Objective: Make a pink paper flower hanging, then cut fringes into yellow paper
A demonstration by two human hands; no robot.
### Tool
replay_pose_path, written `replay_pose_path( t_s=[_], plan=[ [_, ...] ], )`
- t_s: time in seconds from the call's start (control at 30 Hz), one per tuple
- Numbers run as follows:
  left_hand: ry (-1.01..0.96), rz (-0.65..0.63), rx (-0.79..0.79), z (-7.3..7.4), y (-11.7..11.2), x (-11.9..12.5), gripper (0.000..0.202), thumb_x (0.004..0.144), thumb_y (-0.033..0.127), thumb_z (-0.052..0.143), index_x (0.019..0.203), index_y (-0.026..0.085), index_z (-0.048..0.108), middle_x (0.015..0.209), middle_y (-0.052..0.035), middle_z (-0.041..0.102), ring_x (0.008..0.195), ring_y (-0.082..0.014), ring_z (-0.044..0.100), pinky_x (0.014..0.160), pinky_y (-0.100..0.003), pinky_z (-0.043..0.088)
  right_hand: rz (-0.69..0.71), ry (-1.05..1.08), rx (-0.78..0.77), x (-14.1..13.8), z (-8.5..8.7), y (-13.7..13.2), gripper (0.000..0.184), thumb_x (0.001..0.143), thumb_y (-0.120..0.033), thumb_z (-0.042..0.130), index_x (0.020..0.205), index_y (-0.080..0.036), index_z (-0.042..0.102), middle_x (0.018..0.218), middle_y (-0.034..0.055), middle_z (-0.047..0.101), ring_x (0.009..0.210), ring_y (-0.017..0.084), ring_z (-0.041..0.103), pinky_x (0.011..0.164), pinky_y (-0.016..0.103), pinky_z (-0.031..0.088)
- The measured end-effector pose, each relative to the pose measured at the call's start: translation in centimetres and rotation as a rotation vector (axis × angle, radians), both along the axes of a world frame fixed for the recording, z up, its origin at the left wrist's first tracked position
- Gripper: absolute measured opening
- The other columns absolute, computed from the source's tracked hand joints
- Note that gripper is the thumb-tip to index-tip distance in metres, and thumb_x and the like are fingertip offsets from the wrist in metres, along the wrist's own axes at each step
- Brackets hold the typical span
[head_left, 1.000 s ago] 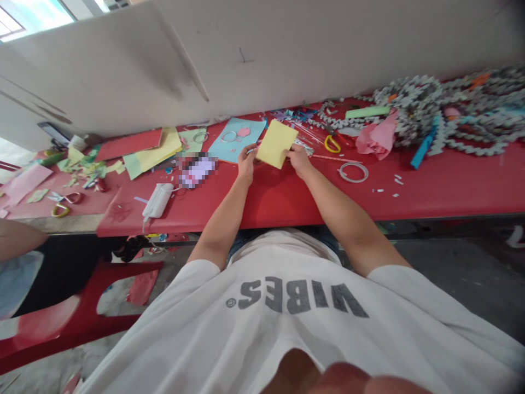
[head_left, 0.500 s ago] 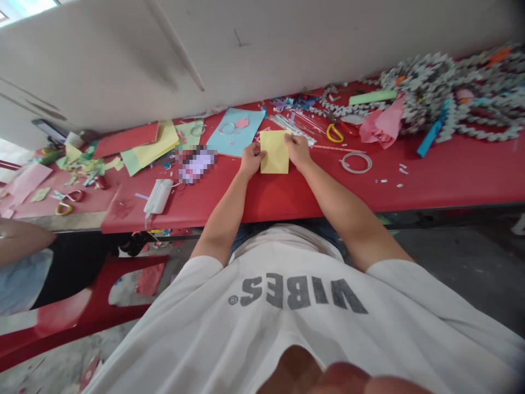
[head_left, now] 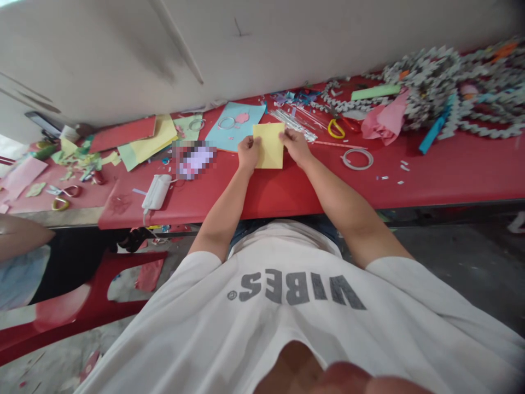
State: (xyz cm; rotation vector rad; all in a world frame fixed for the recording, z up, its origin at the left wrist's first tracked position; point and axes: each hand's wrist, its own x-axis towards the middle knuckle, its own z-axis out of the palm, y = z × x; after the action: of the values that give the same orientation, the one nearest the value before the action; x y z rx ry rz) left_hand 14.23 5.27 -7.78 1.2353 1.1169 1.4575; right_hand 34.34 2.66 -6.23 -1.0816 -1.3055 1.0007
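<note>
We saw the left hand (head_left: 248,153) pinching the yellow paper (head_left: 269,145) by its left edge, the blue card (head_left: 221,137) just beyond; the paper lay between both hands, its long axis pointing away from us; the right hand (head_left: 294,146) pinched its right edge, the scissors (head_left: 336,129) farther right.

A craft workroom: a long red worktop (head_left: 279,191) strewn with sheets of coloured card (head_left: 233,123), yellow-handled scissors (head_left: 336,129) and heaps of grey zigzag paper garland (head_left: 426,87), beside a red plastic chair (head_left: 82,306).
</note>
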Motion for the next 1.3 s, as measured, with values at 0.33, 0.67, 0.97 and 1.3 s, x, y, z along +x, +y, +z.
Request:
replay_pose_path(
  t_s=[0.33, 0.67, 0.97, 1.3],
  plan=[
    [-0.006, -0.200, -0.075, -0.6, 0.2, 0.3, 0.040, 0.083, 0.047, 0.099, 0.095, 0.021, 0.072, 0.078, -0.0007, 0.073, 0.064, -0.0142, 0.071, 0.060, -0.025, 0.055, -0.166, -0.162, 0.111, 2.6, -1.2, 1.8, 0.059, 0.090, -0.071, 0.085, 0.070, -0.026, 0.054, 0.068, -0.0018, 0.044, 0.077, 0.019, 0.052, 0.084, 0.038, 0.057],
    [-0.152, 0.066, -0.147, 0.1, 2.0, -2.1, 0.030, 0.104, 0.035, 0.076, 0.094, 0.026, 0.050, 0.069, 0.0081, 0.065, 0.052, -0.0057, 0.061, 0.050, -0.017, 0.041, -0.294, -0.580, 0.159, 7.4, 1.5, 1.5, 0.029, 0.099, -0.046, 0.084, 0.091, -0.021, 0.072, 0.096, 0.0100, 0.074, 0.106, 0.030, 0.072, 0.111, 0.048, 0.055],
    [-0.301, -0.062, -0.191, -0.1, 1.3, -1.2, 0.024, 0.098, 0.018, 0.077, 0.104, 0.026, 0.055, 0.077, 0.0068, 0.071, 0.065, -0.0081, 0.069, 0.063, -0.020, 0.052, -0.743, -0.844, -0.250, 17.5, 1.3, 1.8, 0.020, 0.097, -0.010, 0.071, 0.117, -0.010, 0.072, 0.141, 0.0374, 0.070, 0.134, 0.033, 0.067, 0.116, 0.063, 0.046],
    [-0.367, -0.184, -0.145, -0.1, 0.7, -1.3, 0.037, 0.091, 0.022, 0.091, 0.106, 0.028, 0.058, 0.076, 0.0076, 0.073, 0.064, -0.0088, 0.069, 0.061, -0.021, 0.050, -0.635, -0.925, -0.427, 17.0, 2.6, 2.6, 0.085, 0.071, -0.038, 0.104, 0.138, -0.009, 0.060, 0.135, 0.0368, 0.073, 0.122, 0.037, 0.075, 0.108, 0.062, 0.055]
  ],
)
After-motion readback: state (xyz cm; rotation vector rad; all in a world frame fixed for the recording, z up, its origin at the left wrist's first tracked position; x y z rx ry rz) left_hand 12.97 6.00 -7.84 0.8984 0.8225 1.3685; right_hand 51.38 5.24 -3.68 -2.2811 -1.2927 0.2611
